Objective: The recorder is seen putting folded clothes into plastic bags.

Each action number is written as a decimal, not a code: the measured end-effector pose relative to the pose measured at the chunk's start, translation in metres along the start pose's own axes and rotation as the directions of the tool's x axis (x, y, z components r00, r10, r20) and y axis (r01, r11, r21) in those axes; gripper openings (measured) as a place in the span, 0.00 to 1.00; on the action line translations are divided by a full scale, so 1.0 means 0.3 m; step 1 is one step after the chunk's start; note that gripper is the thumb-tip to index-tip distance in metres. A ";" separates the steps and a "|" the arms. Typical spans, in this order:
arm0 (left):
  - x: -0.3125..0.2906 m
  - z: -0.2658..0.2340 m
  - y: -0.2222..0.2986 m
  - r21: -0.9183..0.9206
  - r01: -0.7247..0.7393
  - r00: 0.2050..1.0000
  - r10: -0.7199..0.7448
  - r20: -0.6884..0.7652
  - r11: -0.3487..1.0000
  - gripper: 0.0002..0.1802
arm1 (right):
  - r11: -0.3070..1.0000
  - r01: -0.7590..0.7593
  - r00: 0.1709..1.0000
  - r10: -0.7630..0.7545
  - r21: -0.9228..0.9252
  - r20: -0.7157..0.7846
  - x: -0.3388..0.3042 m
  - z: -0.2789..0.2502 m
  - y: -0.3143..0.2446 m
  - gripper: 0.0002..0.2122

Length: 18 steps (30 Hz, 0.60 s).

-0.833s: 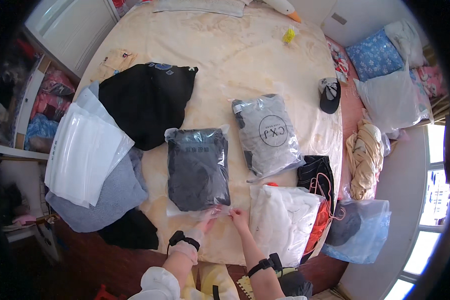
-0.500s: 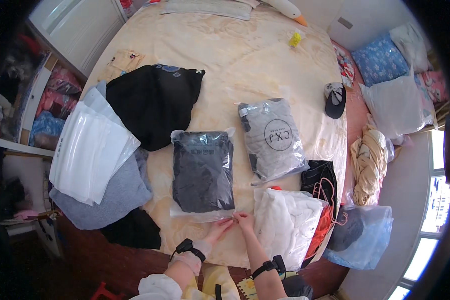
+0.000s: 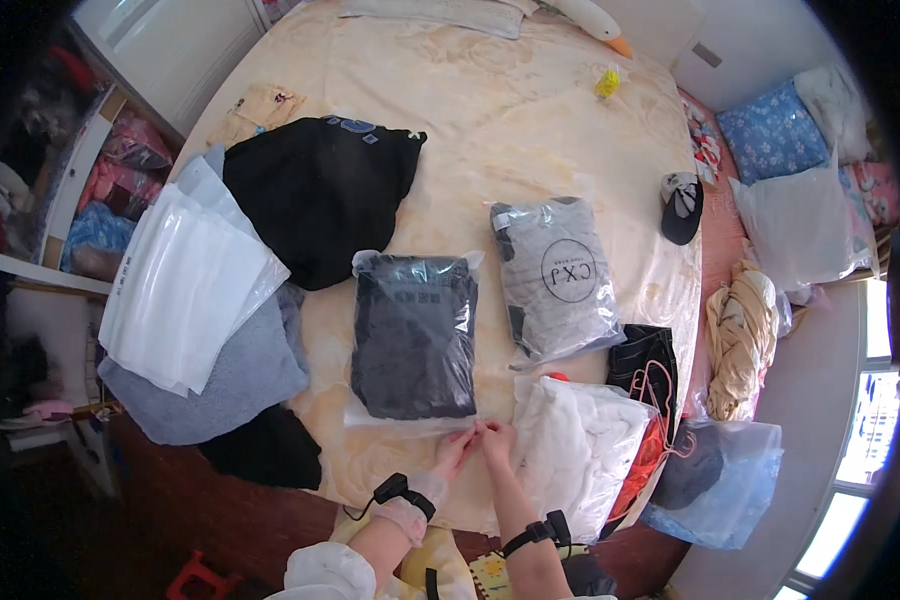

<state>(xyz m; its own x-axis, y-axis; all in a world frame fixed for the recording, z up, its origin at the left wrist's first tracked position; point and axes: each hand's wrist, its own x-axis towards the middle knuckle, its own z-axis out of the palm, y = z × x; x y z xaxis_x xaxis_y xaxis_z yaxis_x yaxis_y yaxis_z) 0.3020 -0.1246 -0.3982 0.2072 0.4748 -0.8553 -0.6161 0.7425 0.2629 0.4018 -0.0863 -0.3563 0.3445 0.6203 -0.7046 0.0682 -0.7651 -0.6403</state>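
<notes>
A clear plastic garment bag point(image 3: 415, 338) with dark folded clothing inside lies flat in front of me on the bed. At the right end of its near edge, my left hand point(image 3: 454, 450) and my right hand point(image 3: 495, 441) meet, fingertips pinched together on the bag's corner. The exact grip is too small to make out. Just right of my right hand lies a clear bag of white fluffy clothing point(image 3: 578, 440). Beyond that is another bag with grey clothing point(image 3: 555, 275), a round printed mark on its front.
At left, a stack of clear empty bags point(image 3: 185, 290) rests on a grey fleece garment point(image 3: 240, 365), beside a black garment point(image 3: 320, 200). Pink hangers point(image 3: 660, 390) lie on dark trousers at right. A cap point(image 3: 681, 210) sits near the bed's right edge.
My left hand has closed in on the right at the bag's near right corner. The whole view has shifted slightly; the bags stay in place on the bed.
</notes>
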 end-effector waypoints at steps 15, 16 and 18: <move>0.057 0.075 -0.133 -0.094 -0.253 0.936 0.219 -0.276 0.963 0.05 | 0.975 0.122 0.983 -0.144 -0.186 -0.110 0.013 0.048 0.104 0.12; 0.058 0.074 -0.137 -0.122 -0.258 0.936 0.217 -0.277 0.959 0.06 | 0.974 0.124 0.984 -0.145 -0.189 -0.107 0.002 0.050 0.091 0.12; 0.062 0.061 -0.133 -0.126 -0.260 0.930 0.214 -0.297 0.957 0.06 | 0.957 0.146 0.983 -0.168 -0.250 -0.070 -0.016 0.049 0.066 0.12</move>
<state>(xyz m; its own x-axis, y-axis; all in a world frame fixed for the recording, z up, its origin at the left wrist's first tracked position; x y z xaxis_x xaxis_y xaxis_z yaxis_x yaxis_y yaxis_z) 0.3443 -0.1368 -0.4166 -0.1650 0.4600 -0.8725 -0.7393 0.5278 0.4181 0.3878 -0.1020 -0.3700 0.3924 0.7264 -0.5643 0.3492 -0.6852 -0.6392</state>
